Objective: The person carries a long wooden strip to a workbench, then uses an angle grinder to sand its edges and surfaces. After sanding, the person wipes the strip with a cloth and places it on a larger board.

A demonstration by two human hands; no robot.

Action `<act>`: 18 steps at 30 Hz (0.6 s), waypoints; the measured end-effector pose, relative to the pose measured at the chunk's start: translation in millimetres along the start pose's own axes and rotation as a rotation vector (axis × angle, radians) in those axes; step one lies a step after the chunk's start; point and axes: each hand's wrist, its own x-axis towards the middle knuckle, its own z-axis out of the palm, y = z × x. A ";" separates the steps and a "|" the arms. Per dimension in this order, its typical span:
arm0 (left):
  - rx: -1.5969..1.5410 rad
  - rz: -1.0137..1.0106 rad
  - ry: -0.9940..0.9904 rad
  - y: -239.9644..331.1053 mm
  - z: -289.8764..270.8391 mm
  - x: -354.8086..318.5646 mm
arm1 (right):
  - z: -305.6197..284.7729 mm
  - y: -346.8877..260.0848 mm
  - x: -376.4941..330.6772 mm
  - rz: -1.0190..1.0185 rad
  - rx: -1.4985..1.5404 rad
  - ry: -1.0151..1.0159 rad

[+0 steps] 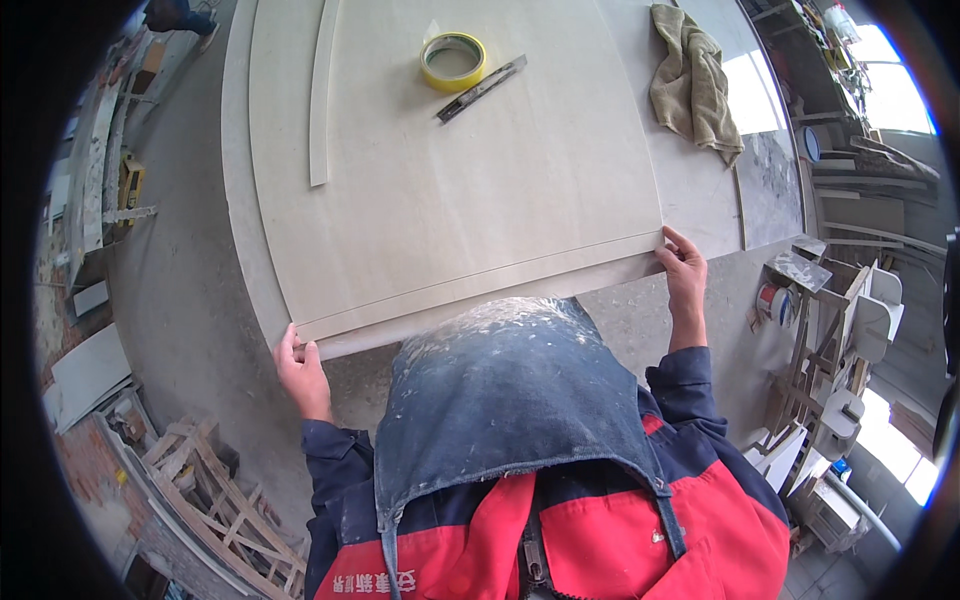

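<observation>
A long narrow pale strip (pixel 480 284) lies along the near edge of a large pale beige panel (pixel 450 190), with a thin dark line between them. At the strip's left end, my left hand (pixel 303 378) grips the corner between thumb and fingers. My right hand (pixel 684 278) pinches the opposite end at the panel's near right corner. Farther up the panel sit a yellow roll of tape (pixel 456 84) and, touching or close beside it, a dark utility knife (pixel 480 90). Another narrow strip (pixel 321 110) rests lengthwise on the panel's left part.
The panel lies on a pale worktable (pixel 237 160). A crumpled brown cloth (pixel 690 85) is at the far right. Wooden frames (pixel 215 490) stand on the floor at lower left. Racks and a bucket (pixel 772 302) are on the right. Another person's leg (pixel 178 18) shows at upper left.
</observation>
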 end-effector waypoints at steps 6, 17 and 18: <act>0.006 0.026 -0.017 0.1 0.4 1.5 | -1.8 -0.4 0.1 0.004 0.005 -0.006; 0.017 -0.021 -0.027 -6.0 -0.9 2.0 | -0.3 -5.2 2.2 -0.019 -0.092 -0.062; 0.037 -0.029 -0.011 -8.5 -3.2 0.7 | 1.3 -6.0 3.1 -0.023 -0.073 -0.064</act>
